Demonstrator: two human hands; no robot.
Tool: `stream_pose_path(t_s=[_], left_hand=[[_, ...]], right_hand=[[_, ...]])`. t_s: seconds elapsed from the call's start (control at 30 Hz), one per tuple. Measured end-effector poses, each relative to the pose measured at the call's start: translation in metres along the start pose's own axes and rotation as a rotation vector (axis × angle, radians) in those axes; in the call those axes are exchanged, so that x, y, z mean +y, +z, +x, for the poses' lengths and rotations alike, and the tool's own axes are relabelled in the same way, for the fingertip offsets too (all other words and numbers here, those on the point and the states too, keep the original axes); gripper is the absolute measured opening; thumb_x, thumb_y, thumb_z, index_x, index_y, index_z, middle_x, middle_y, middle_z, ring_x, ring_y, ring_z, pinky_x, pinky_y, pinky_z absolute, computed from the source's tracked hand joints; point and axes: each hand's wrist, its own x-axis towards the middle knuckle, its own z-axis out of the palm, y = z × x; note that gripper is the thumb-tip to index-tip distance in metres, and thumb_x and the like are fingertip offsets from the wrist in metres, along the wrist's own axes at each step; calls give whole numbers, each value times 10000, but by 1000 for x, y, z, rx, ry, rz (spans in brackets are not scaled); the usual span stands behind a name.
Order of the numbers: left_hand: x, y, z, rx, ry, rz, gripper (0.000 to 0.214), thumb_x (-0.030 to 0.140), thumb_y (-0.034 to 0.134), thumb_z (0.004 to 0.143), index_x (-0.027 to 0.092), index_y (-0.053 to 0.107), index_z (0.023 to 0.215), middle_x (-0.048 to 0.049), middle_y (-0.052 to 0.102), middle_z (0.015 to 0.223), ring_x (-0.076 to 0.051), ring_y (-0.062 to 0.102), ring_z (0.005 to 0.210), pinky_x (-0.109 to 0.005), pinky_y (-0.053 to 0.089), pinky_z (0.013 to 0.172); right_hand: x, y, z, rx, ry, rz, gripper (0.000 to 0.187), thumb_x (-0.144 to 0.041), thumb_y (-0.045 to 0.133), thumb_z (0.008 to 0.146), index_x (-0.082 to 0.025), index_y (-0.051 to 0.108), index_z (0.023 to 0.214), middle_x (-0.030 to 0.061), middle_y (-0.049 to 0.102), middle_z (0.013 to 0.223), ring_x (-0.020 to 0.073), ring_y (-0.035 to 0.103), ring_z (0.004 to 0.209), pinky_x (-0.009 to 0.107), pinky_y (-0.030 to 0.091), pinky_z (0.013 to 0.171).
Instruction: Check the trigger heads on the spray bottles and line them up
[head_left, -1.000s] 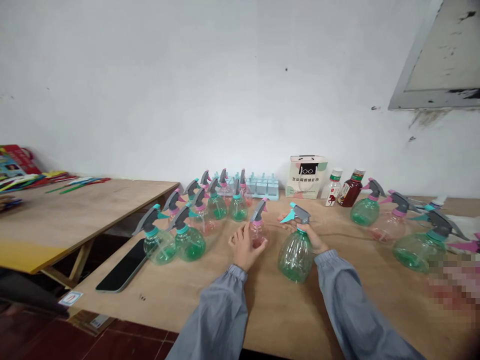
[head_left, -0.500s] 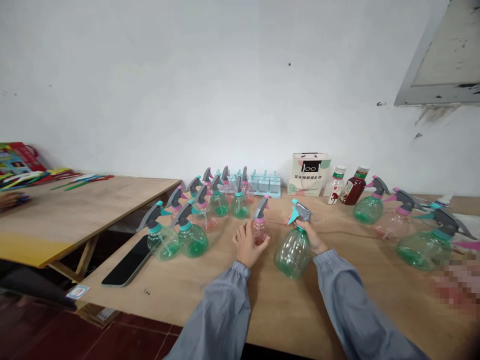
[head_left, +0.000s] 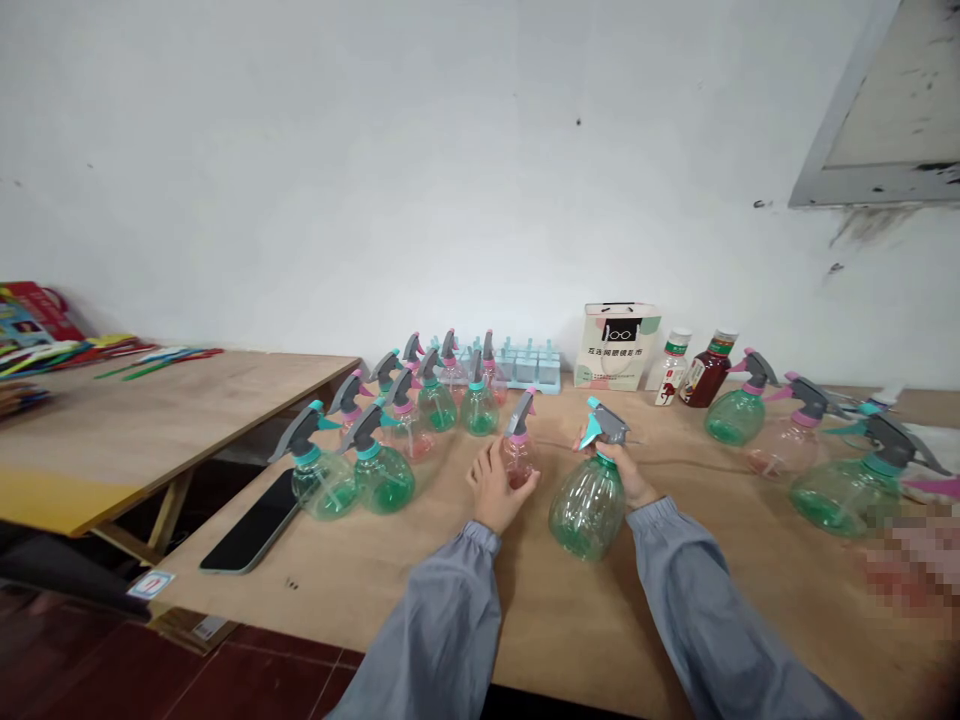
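Note:
My left hand [head_left: 496, 487] is curved around the lower body of a small pink spray bottle [head_left: 520, 462], which stands upright on the table with a grey and pink trigger head. To its right, my right hand [head_left: 628, 472] grips a clear green spray bottle [head_left: 589, 508] by its neck, just under the grey and turquoise trigger head [head_left: 606, 424]. That bottle leans slightly, and I cannot tell whether its base touches the table. Part of my right hand's fingers is hidden behind the bottle.
Several green and pink spray bottles [head_left: 384, 480] stand at the left, beside a phone [head_left: 251, 525]. Behind are a light-blue mould [head_left: 534, 370], a paper bag [head_left: 617, 350] and two drink bottles [head_left: 707, 375]. More spray bottles [head_left: 846, 495] stand at the right. A second table [head_left: 225, 400] lies left.
The green spray bottle in my right hand has shifted very slightly to the right. My left hand stays at the pink bottle. The view has moved a little.

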Motion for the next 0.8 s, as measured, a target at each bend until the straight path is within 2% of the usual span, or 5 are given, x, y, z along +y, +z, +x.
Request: stream_pose_path(t_s=[0.17, 0.33, 0.47, 0.6, 0.8], left_hand=[[1, 0, 0, -10, -10, 4, 814, 494, 706, 729, 207, 376, 1416, -137, 520, 1339, -311, 471, 1259, -469, 300, 1064], [1, 0, 0, -21, -12, 0, 820, 491, 705, 733, 216, 366, 1427, -136, 523, 1338, -310, 469, 1259, -467, 294, 1067], [2, -1, 1, -39, -18, 8, 815, 485, 695, 743, 212, 360, 1434, -142, 518, 1340, -311, 472, 1253, -464, 306, 1051], [3, -2, 0, -47, -23, 23, 815, 490, 689, 747, 221, 356, 1440, -142, 525, 1320, -315, 480, 1240, -473, 309, 1042], [2, -2, 1, -42, -9, 25, 810, 491, 691, 751, 206, 360, 1433, -138, 535, 1303, -310, 492, 1224, -469, 315, 1040]], right_hand=[[-7, 4, 0, -122, 30, -1, 381, -516, 661, 711, -259, 707, 988, 56, 748, 956, 288, 643, 1080, 410, 453, 984], [-7, 2, -3, 26, 38, -43, 388, -592, 693, 667, -244, 716, 838, 55, 753, 872, 297, 667, 1012, 439, 441, 1010], [-20, -10, -6, 16, 49, -215, 389, -619, 726, 662, -249, 730, 783, 62, 757, 918, 322, 659, 1049, 475, 437, 1034], [-36, -45, -12, 216, -9, -425, 417, -617, 716, 717, -259, 747, 928, 67, 748, 1028, 302, 643, 1097, 481, 446, 1046], [-37, -129, -21, 627, -112, -657, 490, -609, 744, 655, -203, 720, 929, 77, 736, 925, 289, 671, 971, 487, 511, 935]])
